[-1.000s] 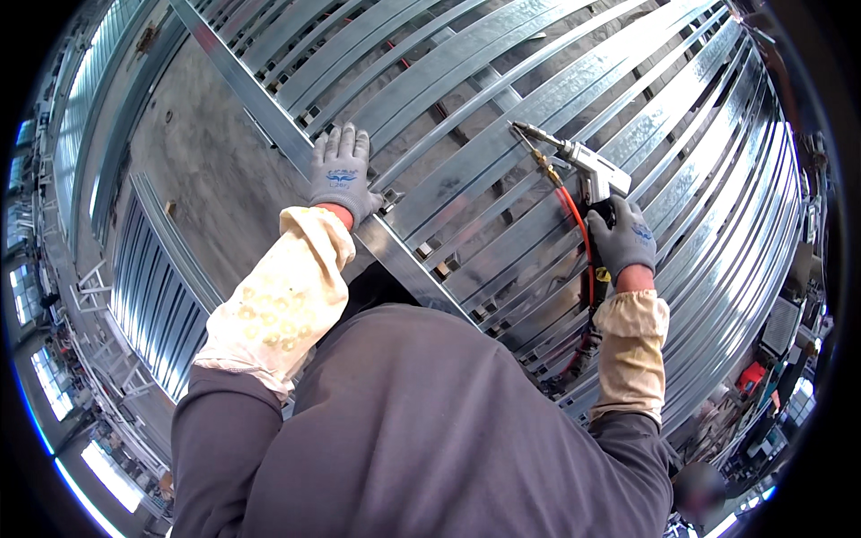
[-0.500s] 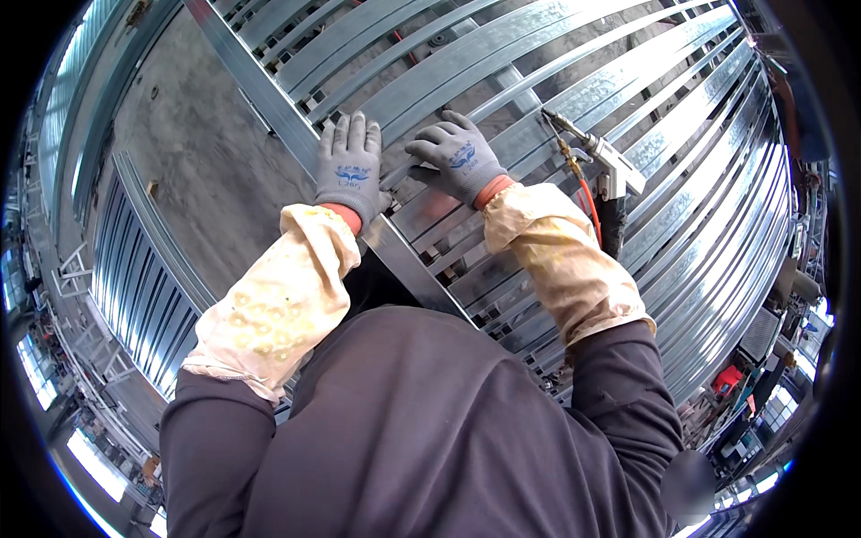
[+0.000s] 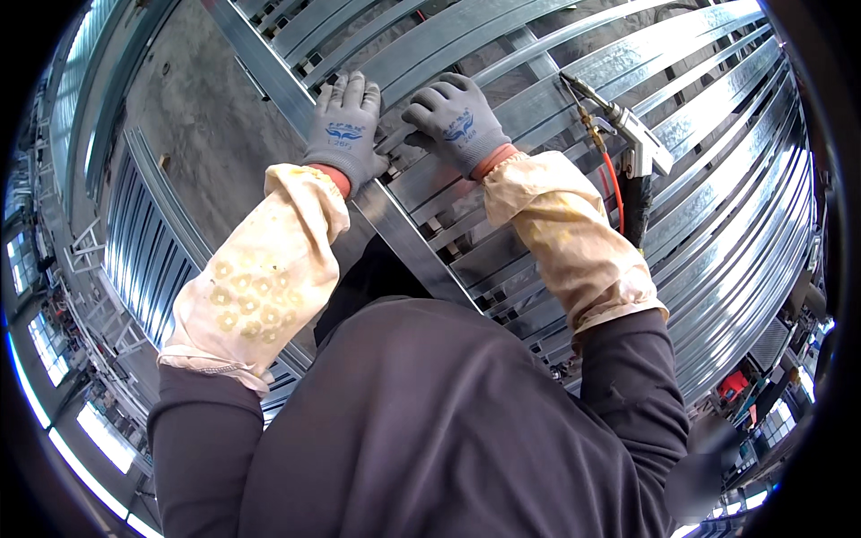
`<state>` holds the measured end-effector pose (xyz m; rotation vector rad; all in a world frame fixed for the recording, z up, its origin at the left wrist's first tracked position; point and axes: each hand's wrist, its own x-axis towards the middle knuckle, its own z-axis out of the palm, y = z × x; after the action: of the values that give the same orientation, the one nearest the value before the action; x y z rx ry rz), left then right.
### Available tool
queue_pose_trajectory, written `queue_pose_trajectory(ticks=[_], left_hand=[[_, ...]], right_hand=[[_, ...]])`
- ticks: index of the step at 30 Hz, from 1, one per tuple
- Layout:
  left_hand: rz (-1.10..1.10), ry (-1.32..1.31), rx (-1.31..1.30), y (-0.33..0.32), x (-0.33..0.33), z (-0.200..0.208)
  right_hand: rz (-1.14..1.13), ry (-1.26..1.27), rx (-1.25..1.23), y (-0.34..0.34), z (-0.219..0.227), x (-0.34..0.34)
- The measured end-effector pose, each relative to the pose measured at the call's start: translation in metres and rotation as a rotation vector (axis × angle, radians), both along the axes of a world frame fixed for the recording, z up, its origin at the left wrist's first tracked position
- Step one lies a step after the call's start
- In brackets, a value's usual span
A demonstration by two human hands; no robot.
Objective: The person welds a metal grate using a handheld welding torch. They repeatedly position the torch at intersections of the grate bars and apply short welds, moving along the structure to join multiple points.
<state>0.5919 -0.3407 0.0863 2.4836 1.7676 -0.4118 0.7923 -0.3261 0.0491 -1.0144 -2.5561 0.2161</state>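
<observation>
My left hand (image 3: 345, 125), in a grey coated glove, lies over the long metal side rail (image 3: 399, 224) with its fingers stretched forward and the thumb apart. Close by on the right, my gloved right hand (image 3: 459, 124) bends its fingers over a narrow metal slat (image 3: 516, 61) near the rail; the fingertips are partly hidden. Wide galvanized slats (image 3: 457, 45) run off the rail toward the upper right. Cream sleeve covers (image 3: 260, 269) wrap both my forearms.
A torch-like tool with a brass fitting (image 3: 587, 121) and an orange hose (image 3: 614, 188) rests on the slats to the right, beside a grey angled metal piece (image 3: 647, 148). Another slatted metal panel (image 3: 148, 238) stands left, past the concrete floor (image 3: 202, 117). Red equipment (image 3: 733, 386) sits far right.
Both hands have moved slightly farther forward in view. My right fingers are more bent over the slat. The whole view has shifted a little, with the tool appearing farther right.
</observation>
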Motion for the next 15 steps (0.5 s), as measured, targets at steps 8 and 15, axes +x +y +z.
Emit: queue_pose_trajectory(ticks=[8, 15], left_hand=[[0.014, 0.054, -0.028, 0.002, 0.012, 0.007], [0.057, 0.051, -0.046, -0.005, 0.005, 0.006]], right_hand=[[-0.086, 0.037, -0.048, -0.008, 0.003, 0.011], [-0.234, 0.093, -0.156, -0.080, 0.032, 0.084]])
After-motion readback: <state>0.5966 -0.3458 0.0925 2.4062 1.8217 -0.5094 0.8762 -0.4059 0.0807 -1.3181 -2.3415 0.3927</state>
